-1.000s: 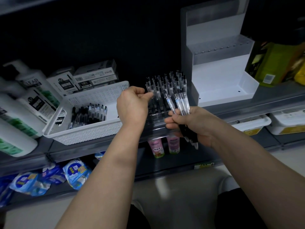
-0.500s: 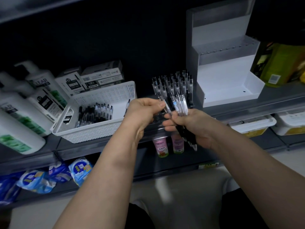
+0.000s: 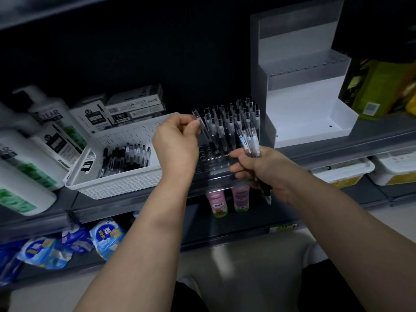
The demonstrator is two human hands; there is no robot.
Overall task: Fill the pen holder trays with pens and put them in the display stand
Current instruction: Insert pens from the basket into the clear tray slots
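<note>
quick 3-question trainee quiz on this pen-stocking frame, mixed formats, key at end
1. True or false: the display stand holds no pens.
2. The left hand pinches: A) one pen; B) a bottle; C) a box.
3. Short answer: what does the right hand grip?
Key: 1 true; 2 A; 3 a bundle of pens.
</note>
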